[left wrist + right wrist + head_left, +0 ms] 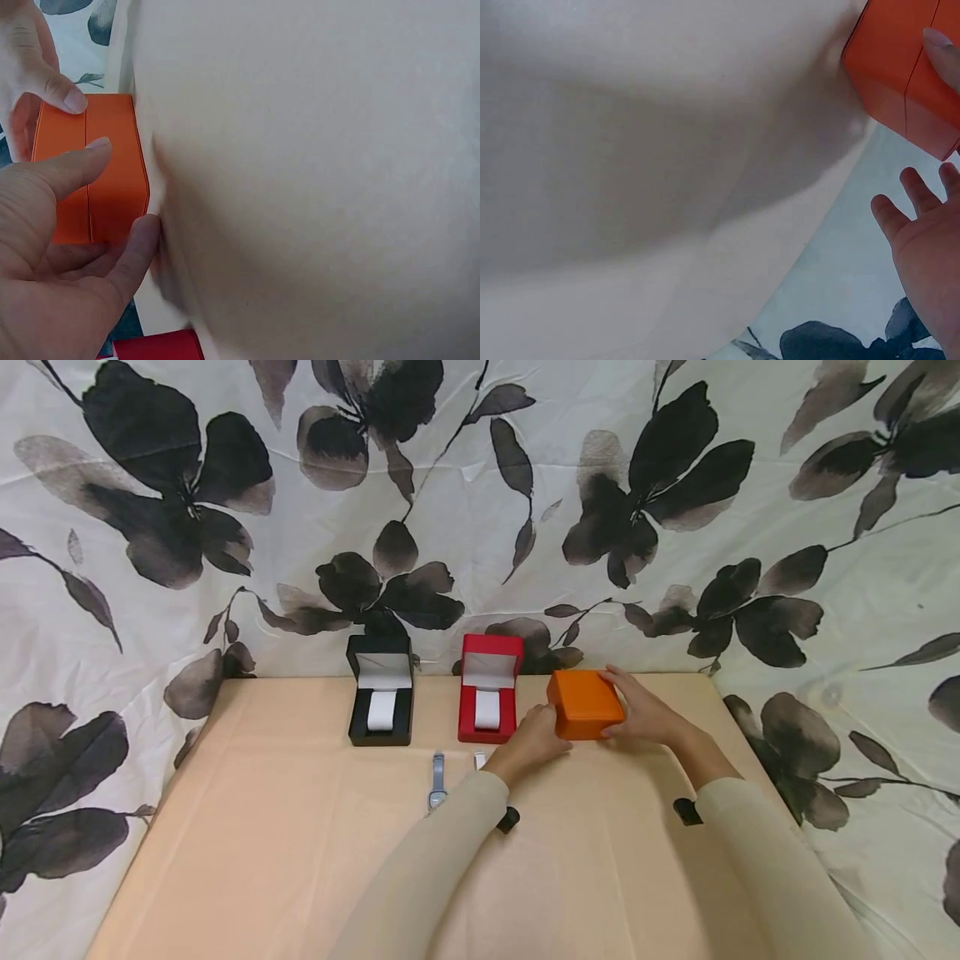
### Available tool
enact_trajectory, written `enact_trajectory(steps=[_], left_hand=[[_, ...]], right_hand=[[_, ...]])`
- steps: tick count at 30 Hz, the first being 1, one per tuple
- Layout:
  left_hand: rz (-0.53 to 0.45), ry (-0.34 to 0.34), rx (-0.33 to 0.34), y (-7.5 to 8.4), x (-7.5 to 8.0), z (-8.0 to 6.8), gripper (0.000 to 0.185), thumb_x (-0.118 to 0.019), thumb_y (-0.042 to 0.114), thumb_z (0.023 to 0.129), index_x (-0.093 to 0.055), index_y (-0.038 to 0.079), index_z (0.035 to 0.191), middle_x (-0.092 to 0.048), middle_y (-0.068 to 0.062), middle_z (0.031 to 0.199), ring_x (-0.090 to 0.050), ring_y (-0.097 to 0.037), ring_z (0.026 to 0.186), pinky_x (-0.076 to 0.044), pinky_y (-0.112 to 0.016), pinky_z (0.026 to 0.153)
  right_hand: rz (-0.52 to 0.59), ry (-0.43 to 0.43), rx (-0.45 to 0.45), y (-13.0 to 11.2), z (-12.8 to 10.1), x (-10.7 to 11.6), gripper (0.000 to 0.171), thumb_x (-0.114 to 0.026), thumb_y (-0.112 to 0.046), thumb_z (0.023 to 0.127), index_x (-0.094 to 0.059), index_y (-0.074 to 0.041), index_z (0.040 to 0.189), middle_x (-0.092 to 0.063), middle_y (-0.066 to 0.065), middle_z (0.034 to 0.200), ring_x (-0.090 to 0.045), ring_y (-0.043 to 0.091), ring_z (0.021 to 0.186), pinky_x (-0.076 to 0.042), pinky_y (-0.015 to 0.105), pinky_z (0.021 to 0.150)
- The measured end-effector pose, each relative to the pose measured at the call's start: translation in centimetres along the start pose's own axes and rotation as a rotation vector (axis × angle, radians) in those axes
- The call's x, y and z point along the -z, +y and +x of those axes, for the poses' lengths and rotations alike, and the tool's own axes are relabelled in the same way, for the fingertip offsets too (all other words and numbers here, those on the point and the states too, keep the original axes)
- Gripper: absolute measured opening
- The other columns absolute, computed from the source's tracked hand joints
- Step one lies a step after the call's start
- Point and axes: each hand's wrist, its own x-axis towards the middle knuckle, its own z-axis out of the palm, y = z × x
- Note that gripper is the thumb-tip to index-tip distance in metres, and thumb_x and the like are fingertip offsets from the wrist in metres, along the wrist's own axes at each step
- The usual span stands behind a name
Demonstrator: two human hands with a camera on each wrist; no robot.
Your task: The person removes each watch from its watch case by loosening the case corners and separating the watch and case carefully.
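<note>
Between both hands (534,739) (647,712) — orange box (588,703)

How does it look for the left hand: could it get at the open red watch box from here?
Probably yes, once free: the left hand is gripping the orange box, but the red watch box stands close on that hand's left, with nothing visible between them.

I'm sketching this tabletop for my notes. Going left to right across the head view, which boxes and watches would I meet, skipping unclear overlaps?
Open black box → blue watch → open red box → closed orange box.
</note>
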Motion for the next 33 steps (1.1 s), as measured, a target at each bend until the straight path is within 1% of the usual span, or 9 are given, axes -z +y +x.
enact_trajectory(steps=[3,5,8,10,16,19,23,28,33], left_hand=[[0.014,0.01,0.006,-0.1,-0.2,0.2,0.057,-0.083,0.025,0.088,-0.056,0.005,0.135,-0.06,-0.005,0.122,-0.057,-0.018,0.109,-0.053,-0.032,0.106],[0.021,0.013,0.013,-0.1,-0.3,0.3,0.057,-0.083,0.025,0.088,-0.057,0.004,0.134,-0.06,-0.006,0.121,-0.057,-0.018,0.108,-0.053,-0.032,0.106],[0.029,0.026,0.004,-0.2,-0.5,0.5,0.055,-0.083,0.024,0.088,-0.058,0.003,0.133,-0.061,-0.006,0.119,-0.057,-0.019,0.106,-0.054,-0.032,0.104],[0.019,0.036,-0.006,-0.4,-0.5,0.6,0.055,-0.083,0.023,0.088,-0.058,0.003,0.133,-0.061,-0.007,0.119,-0.057,-0.019,0.106,-0.054,-0.032,0.103],[-0.016,0.067,-0.019,-0.9,-0.7,0.8,0.054,-0.082,0.019,0.089,-0.056,0.003,0.134,-0.061,-0.006,0.118,-0.057,-0.02,0.107,-0.054,-0.033,0.103],[0.005,0.099,-0.028,-1.1,-0.8,0.9,0.053,-0.082,0.017,0.089,-0.057,0.001,0.133,-0.063,-0.008,0.118,-0.06,-0.021,0.106,-0.055,-0.033,0.101],[0.016,0.133,-0.041,-1.1,-0.8,1.0,0.051,-0.081,0.015,0.089,-0.059,-0.001,0.132,-0.065,-0.011,0.118,-0.062,-0.023,0.107,-0.055,-0.033,0.101],[0.019,0.138,-0.045,-0.9,-0.8,1.0,0.05,-0.081,0.015,0.09,-0.06,-0.001,0.133,-0.067,-0.012,0.121,-0.063,-0.024,0.111,-0.054,-0.034,0.103],[0.052,0.156,-0.051,-0.7,-0.7,1.0,0.049,-0.084,0.015,0.087,-0.062,-0.001,0.128,-0.069,-0.014,0.12,-0.066,-0.026,0.109,-0.055,-0.034,0.101]], right_hand=[[0.03,0.003,0.001,-0.1,0.1,0.0,0.108,-0.094,-0.012,0.072,-0.03,0.003,0.157,-0.015,0.029,0.168,-0.02,0.053,0.152,-0.016,0.071,0.123],[0.035,0.005,-0.004,-0.1,0.1,-0.1,0.107,-0.094,-0.011,0.072,-0.03,0.004,0.156,-0.017,0.029,0.168,-0.025,0.051,0.151,-0.018,0.069,0.123],[0.025,0.017,-0.018,-0.1,0.0,-0.3,0.107,-0.094,-0.013,0.072,-0.03,0.003,0.156,-0.021,0.027,0.167,-0.033,0.048,0.148,-0.022,0.067,0.123],[0.021,0.027,-0.027,0.0,-0.1,-0.4,0.107,-0.095,-0.015,0.072,-0.031,0.003,0.156,-0.023,0.026,0.167,-0.035,0.047,0.146,-0.023,0.066,0.123],[0.024,0.059,-0.05,-0.4,-0.7,-1.1,0.108,-0.095,-0.021,0.072,-0.03,0.001,0.156,-0.024,0.025,0.165,-0.034,0.046,0.145,-0.025,0.068,0.121],[0.005,0.059,-0.055,-0.5,-0.9,-1.4,0.109,-0.096,-0.022,0.072,-0.03,0.001,0.156,-0.023,0.025,0.165,-0.033,0.046,0.146,-0.026,0.069,0.121],[-0.015,0.073,-0.053,-0.7,-0.9,-1.4,0.106,-0.095,-0.019,0.073,-0.031,0.001,0.155,-0.024,0.025,0.165,-0.033,0.046,0.147,-0.026,0.068,0.121],[-0.056,0.097,-0.057,-0.8,-1.0,-1.3,0.103,-0.095,-0.019,0.072,-0.035,0.0,0.155,-0.029,0.024,0.163,-0.035,0.045,0.147,-0.028,0.067,0.12],[-0.082,0.112,-0.052,-0.9,-1.0,-1.0,0.103,-0.097,-0.022,0.069,-0.04,-0.001,0.153,-0.034,0.021,0.162,-0.037,0.044,0.146,-0.031,0.067,0.119]])
